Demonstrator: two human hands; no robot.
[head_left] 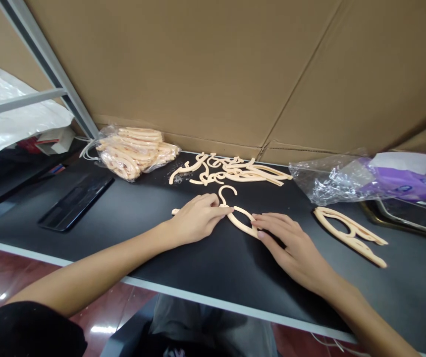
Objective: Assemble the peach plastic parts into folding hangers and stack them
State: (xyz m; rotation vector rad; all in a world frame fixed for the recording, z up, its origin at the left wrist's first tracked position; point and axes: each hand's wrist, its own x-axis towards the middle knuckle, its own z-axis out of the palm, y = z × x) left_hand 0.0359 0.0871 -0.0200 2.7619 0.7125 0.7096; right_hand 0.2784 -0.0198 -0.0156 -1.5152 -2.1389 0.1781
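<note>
A cream plastic folding clothes hanger lies on the black tabletop with its hook pointing away from me. My left hand is closed around its middle, just below the hook, and covers most of its left arm; only a small tip shows past the hand. My right hand grips the outer end of the hanger's right arm between thumb and fingers. Behind them lies a loose pile of cream hanger parts, hooks and arms mixed. A folded hanger lies apart, to the right of my right hand.
A clear bag of hanger parts sits at the back left, near a dark phone. Crumpled clear and purple packaging lies at the back right. A cardboard wall closes off the back, and a metal frame post stands left.
</note>
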